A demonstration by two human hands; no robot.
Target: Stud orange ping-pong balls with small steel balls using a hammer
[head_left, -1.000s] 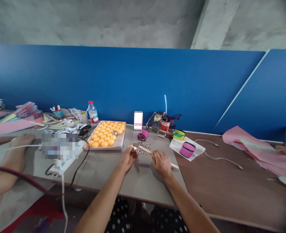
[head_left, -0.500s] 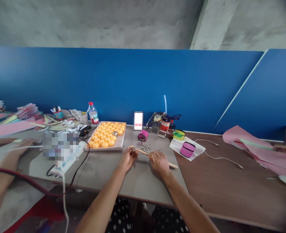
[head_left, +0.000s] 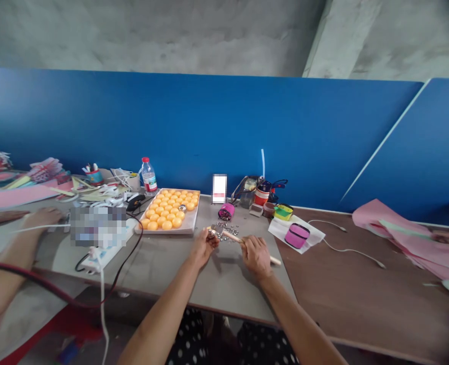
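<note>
Change since half-second back: left hand lifted slightly; hammer head now just beside small metal piece that hand pinches. I judge tool poised at piece, not resting.
Right hand: clamped round wooden handle. Hands apart, both over grey table.
Loose metal bits (small, shiny): just behind.
Tray of orange balls: left.
Water bottle: red label, writing unreadable on my feed.
Upright card: blurred.

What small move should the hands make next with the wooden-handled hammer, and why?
Probably a light tap: the right hand grips the wooden-handled hammer, whose head sits right beside the small shiny metal piece pinched in the left hand.
</note>
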